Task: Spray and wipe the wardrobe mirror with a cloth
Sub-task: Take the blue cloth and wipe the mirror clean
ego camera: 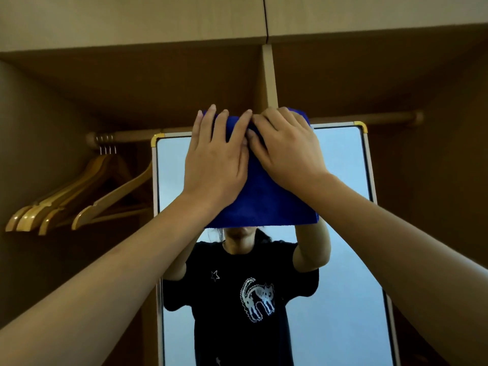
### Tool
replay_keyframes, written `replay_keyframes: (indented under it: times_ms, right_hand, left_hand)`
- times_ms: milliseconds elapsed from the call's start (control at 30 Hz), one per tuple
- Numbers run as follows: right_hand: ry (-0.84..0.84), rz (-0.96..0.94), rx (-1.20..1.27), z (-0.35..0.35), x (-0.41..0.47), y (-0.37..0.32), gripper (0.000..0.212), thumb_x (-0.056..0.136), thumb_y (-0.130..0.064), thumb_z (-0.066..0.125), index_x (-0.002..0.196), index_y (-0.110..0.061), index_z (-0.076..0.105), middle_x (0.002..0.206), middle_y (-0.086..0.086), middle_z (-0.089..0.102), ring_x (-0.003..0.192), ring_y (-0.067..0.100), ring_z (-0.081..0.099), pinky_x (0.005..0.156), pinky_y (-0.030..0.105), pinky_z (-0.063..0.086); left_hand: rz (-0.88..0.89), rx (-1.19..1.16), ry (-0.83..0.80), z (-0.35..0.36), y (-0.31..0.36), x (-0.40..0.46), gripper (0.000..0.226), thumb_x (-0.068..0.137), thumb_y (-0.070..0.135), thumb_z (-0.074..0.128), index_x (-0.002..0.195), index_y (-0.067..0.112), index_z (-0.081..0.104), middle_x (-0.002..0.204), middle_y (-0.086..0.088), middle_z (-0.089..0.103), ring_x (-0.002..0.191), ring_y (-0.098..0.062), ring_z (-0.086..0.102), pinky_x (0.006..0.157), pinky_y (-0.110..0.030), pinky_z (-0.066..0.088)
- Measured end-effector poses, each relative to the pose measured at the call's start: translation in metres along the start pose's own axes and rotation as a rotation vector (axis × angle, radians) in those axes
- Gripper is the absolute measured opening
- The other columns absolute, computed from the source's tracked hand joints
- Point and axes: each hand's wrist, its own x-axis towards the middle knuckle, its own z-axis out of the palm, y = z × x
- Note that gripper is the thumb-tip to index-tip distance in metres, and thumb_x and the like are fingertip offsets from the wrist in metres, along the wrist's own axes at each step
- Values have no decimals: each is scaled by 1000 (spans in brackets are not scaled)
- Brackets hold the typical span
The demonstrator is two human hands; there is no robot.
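Note:
A tall mirror (pixel 343 165) in a pale frame with gold corners stands inside the open wardrobe. A folded blue cloth (pixel 264 202) lies flat against the top of the glass and reaches over the upper frame edge. My left hand (pixel 215 159) presses on the cloth's left half with straight, spread fingers. My right hand (pixel 286 151) presses on its right half, fingertips meeting those of the left hand. The glass reflects a person in a black T-shirt with raised arms. No spray bottle is in view.
A wooden hanging rail (pixel 369 118) runs behind the mirror's top. Several wooden hangers (pixel 79 196) hang at its left end. An upright wooden divider (pixel 270 75) stands above the mirror, under the wardrobe's top cabinets (pixel 132 19).

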Motion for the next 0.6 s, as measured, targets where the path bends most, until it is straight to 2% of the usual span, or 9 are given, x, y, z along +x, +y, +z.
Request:
replay_keyframes:
  times_ms: [100, 333, 600]
  right_hand:
    - [12, 6, 5, -2, -2, 6, 31, 100, -29, 44, 111, -11, 66, 104, 5, 66, 95, 21, 60, 88, 35, 46]
    - [29, 30, 8, -8, -11, 27, 32, 100, -30, 44, 111, -10, 66, 102, 5, 64, 94, 20, 58, 85, 32, 45]
    - [-13, 91, -13, -19, -22, 62, 32, 101, -32, 43, 113, -12, 64, 104, 4, 63, 94, 19, 57, 85, 30, 42]
  left_hand:
    - [-10, -3, 11, 3, 8, 1, 46, 101, 30, 27, 140, 11, 44, 139, -19, 49, 138, -36, 35, 118, -46, 18]
    - [35, -34, 1, 10, 29, 9, 44, 101, 27, 28, 136, 9, 48, 136, -8, 51, 130, -26, 43, 118, -44, 21]
    - [72, -52, -7, 21, 63, 22, 43, 100, 24, 31, 136, 9, 47, 134, -8, 52, 128, -27, 44, 115, -44, 25]
